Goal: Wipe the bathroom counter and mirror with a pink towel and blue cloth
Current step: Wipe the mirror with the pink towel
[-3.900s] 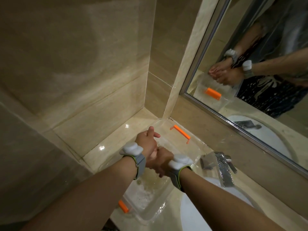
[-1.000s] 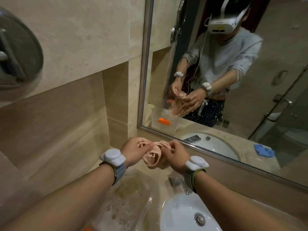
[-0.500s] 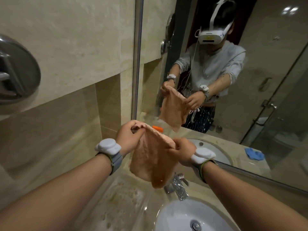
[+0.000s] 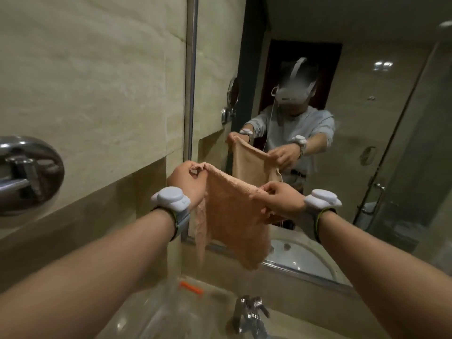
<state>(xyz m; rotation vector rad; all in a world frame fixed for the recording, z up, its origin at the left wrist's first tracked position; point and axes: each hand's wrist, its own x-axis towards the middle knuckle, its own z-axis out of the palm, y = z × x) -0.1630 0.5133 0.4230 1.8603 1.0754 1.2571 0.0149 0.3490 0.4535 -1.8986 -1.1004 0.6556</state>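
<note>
My left hand [image 4: 187,183] and right hand [image 4: 281,199] each pinch a top corner of the pink towel [image 4: 234,216], holding it spread before the mirror [image 4: 367,118].

My arms reach forward, left grip [image 4: 187,178] and right grip [image 4: 281,199] each pinching a top corner of the pink towel [image 4: 232,216].
</note>
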